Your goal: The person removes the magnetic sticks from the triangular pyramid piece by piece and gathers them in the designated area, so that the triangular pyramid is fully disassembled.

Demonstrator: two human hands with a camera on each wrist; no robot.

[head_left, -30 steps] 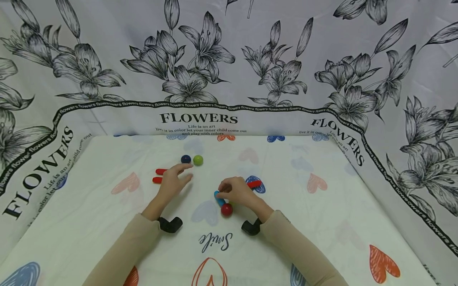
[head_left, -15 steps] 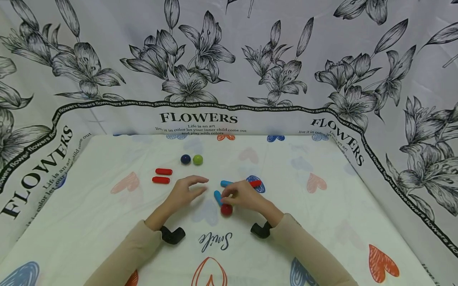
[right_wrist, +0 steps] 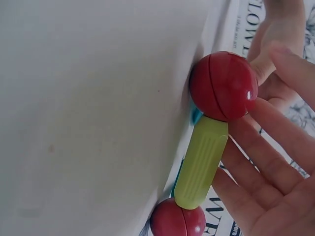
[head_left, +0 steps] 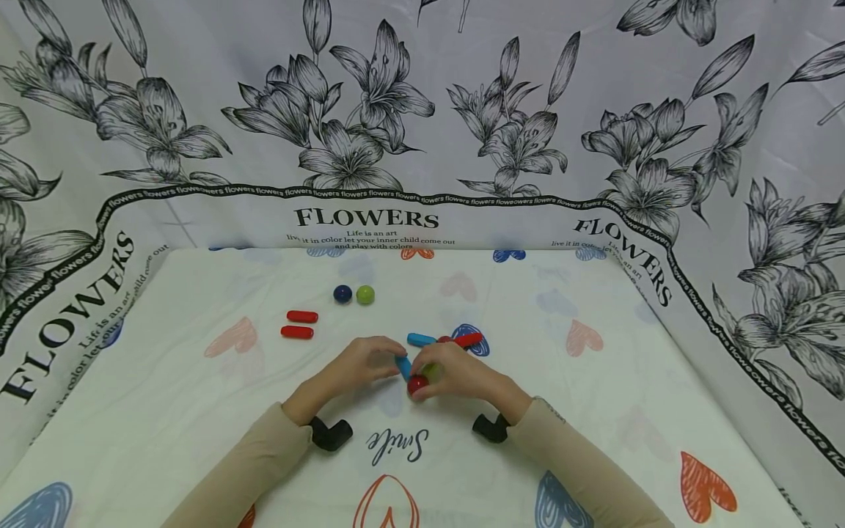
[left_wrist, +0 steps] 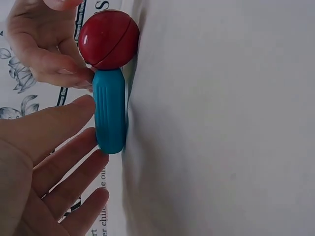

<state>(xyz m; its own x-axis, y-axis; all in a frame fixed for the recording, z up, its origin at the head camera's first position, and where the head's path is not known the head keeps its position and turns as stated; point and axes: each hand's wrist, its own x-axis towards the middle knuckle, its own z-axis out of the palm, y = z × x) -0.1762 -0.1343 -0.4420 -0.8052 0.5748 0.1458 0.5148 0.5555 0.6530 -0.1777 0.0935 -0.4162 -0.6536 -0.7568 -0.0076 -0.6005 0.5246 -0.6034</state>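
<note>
In the head view, a red ball (head_left: 417,385) meets one end of a blue toy rod (head_left: 403,367). A yellow-green rod (right_wrist: 202,164) runs from this ball to a second red ball (right_wrist: 178,219), as the right wrist view shows. My left hand (head_left: 359,364) has its thumb and fingertips at the blue rod's outer side and end, fingers loosely bent. My right hand (head_left: 462,372) reaches around the front ball and green rod; its fingers lie along them, the thumb apart from the ball. In the head view this hand covers most of the green rod.
Beyond the right hand, another blue rod (head_left: 420,339) and a red rod (head_left: 468,339) meet the second ball. Two red rods (head_left: 302,317) lie at left, near a dark blue ball (head_left: 342,294) and a green ball (head_left: 365,295). A flowered curtain (head_left: 370,132) hangs behind the table.
My left hand has moved right and toward me, from beside the loose balls to the blue rod. My right hand has shifted from the blue rod to around the front red ball.
</note>
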